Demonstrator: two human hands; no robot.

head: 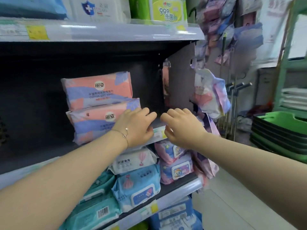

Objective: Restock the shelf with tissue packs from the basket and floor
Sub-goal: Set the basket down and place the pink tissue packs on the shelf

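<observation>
— Where are my hands?

— Both are at the front lip of the middle shelf [159,130]; my left hand [137,127] lies against the right end of the lower tissue pack [99,122], fingers spread and loose, its grip apart and closed on nothing; a thin bracelet [123,134] sits on that wrist.

— And the right?

— My right hand [181,128] hovers just beside the left over the shelf edge, fingers curled but empty, grip apart.

— The packs?

— Two pink-and-purple packs are stacked on the shelf, the upper tissue pack [97,90] resting on the lower one; the space to their right is bare; stacked green baskets [280,130] stand well apart at the far right; I cannot tell what they hold.
</observation>
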